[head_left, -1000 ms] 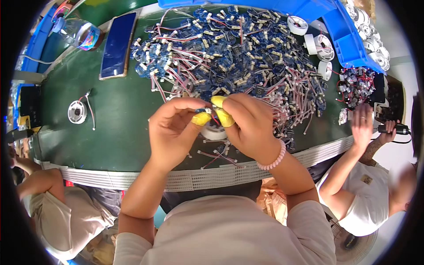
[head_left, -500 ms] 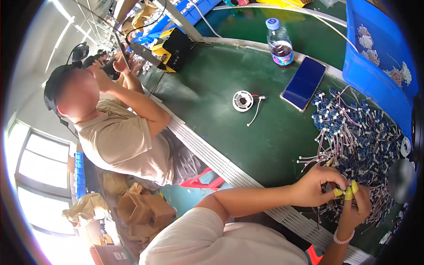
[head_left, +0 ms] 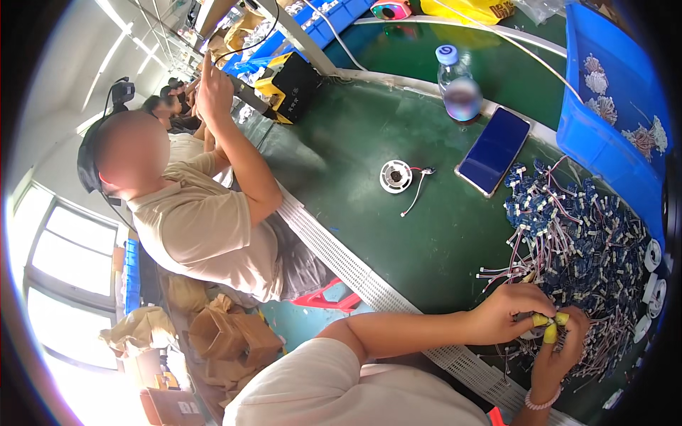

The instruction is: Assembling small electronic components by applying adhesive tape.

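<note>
– Fingers [head_left: 550, 334], left hand [head_left: 511, 312] and right hand [head_left: 570, 339]?
– Tips together, pinching a small part [head_left: 551, 322], mostly hidden, over the worktop [head_left: 355, 206] by the wired circuit boards [head_left: 579, 238].
– Long axis, heading?
– Cannot tell; fingers cover it.

At lower right, yellow finger covers [head_left: 550, 334] are showing near blue boards [head_left: 593, 234]. Mid-frame, the tabletop [head_left: 348, 177] is gleaming green.
</note>
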`<state>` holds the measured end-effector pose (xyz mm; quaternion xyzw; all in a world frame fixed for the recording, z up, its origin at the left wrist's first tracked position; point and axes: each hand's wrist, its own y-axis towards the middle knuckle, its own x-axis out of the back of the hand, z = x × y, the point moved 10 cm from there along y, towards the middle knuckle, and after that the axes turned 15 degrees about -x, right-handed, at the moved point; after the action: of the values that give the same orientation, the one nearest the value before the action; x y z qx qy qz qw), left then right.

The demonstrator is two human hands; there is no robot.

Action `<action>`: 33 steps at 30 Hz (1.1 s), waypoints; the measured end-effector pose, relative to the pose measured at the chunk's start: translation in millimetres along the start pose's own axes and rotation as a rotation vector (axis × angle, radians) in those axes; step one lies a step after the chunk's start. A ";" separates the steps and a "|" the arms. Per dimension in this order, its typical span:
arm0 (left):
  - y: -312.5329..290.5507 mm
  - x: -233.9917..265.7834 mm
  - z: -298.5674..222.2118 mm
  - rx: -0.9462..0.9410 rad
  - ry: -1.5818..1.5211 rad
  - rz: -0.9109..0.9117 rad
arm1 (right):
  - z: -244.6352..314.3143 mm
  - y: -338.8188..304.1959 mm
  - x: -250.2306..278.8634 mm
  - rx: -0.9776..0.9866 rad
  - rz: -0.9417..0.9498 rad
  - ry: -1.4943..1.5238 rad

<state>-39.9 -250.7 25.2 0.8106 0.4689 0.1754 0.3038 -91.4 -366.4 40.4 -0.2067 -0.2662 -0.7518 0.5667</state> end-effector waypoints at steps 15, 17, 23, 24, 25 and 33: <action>10.0 -24.6 -1.5 0.084 -0.176 0.137 | -0.5 -1.2 34.0 0.110 0.036 0.175; 1.5 -10.3 -2.1 0.172 -0.125 0.174 | 4.3 8.7 13.4 0.095 0.171 0.195; -3.7 -2.3 -10.7 0.328 0.018 0.175 | -0.4 -0.4 10.2 0.113 0.221 0.346; -3.7 -5.7 -13.2 0.327 0.007 0.188 | -2.4 -0.3 20.8 0.092 0.130 0.260; -7.0 -2.4 -18.1 0.330 0.060 0.248 | -4.2 -0.9 31.6 0.082 0.052 0.185; -30.2 235.9 -63.7 0.159 0.802 -0.189 | -175.9 5.0 203.8 -0.344 -1.021 0.053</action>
<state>21.8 -14.0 53.2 0.6524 0.6345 0.4116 0.0484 -143.6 -630.3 30.1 -0.1216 -0.1916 -0.9694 0.0935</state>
